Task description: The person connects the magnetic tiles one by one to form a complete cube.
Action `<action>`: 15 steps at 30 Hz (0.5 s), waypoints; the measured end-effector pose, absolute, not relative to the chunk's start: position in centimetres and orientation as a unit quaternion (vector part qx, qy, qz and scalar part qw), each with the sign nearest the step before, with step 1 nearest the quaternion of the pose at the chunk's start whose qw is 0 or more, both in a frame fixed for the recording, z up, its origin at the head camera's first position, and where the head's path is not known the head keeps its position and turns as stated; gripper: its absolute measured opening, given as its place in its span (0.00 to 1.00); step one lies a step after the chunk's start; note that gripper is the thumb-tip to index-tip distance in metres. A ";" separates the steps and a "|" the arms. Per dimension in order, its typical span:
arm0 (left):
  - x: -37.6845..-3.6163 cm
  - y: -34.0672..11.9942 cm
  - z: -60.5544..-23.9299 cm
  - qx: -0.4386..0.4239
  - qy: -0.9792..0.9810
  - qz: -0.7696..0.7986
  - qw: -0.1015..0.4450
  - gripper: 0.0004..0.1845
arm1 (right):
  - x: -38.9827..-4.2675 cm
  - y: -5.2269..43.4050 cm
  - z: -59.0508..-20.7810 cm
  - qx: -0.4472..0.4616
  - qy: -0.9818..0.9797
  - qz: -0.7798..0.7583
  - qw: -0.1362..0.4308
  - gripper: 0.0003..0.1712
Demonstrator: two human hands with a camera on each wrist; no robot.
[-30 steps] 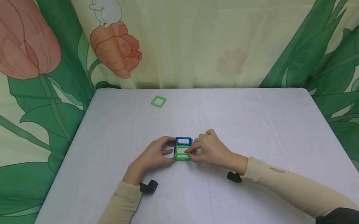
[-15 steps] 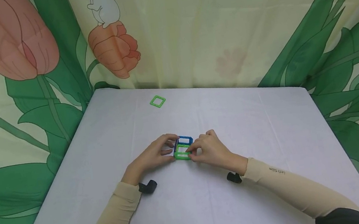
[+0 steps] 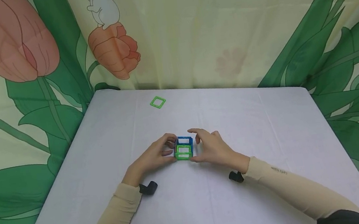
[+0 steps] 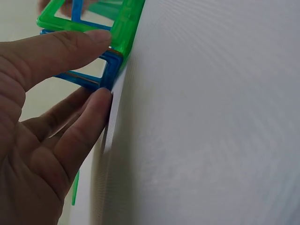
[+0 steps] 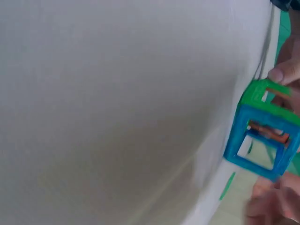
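Note:
A small cube of blue and green magnetic tiles [image 3: 183, 148] stands on the white-covered table. My left hand [image 3: 154, 154] holds its left side. In the left wrist view, the thumb [image 4: 77, 50] lies against a green tile [image 4: 121, 35] and a fingertip touches the lower corner of a blue tile [image 4: 111, 70]. At the right side, my right hand [image 3: 215, 146] has thumb and index finger spread apart. Its thumb tip is at the front right corner; whether it touches cannot be told. A blue side [image 5: 234, 136] of the cube faces the right wrist camera.
A loose green square tile [image 3: 157, 102] lies flat near the back edge of the table [image 3: 251, 125]. A curtain printed with flowers and leaves [image 3: 183, 33] hangs behind the table. Black wrist cameras sit at both cuffs.
My right hand's index finger has come off the green top of the cube and risen back and to the right. The left hand and the cube have barely moved.

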State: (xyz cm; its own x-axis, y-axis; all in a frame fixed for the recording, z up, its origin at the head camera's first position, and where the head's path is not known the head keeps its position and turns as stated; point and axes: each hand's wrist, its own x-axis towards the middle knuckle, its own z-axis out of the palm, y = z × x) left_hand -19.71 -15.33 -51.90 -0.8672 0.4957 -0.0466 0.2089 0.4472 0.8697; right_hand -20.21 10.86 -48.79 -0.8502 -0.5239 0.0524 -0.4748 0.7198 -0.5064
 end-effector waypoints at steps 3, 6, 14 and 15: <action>-19.7 -15.1 -51.8 0.203 0.843 0.477 0.143 0.39 | -20.9 11.1 -49.3 -0.254 0.927 -0.261 0.088 0.58; -19.7 -14.9 -51.9 0.206 0.841 0.479 0.144 0.39 | -21.3 11.3 -49.8 -0.236 0.926 -0.268 0.123 0.54; -19.6 -14.5 -51.6 0.206 0.847 0.469 0.138 0.40 | -21.8 11.3 -50.2 -0.233 0.926 -0.265 0.136 0.46; -19.6 -14.5 -51.6 0.205 0.850 0.466 0.135 0.40 | -21.9 11.2 -50.1 -0.235 0.925 -0.264 0.137 0.46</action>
State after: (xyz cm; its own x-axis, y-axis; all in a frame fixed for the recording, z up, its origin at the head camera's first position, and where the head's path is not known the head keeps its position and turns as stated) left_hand -19.58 -14.54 -51.59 -0.8794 0.4744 -0.0390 0.2223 0.4816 0.8477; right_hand -21.86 11.20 -50.13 -0.8517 -0.5075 -0.1302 -0.3624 0.7501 -0.5532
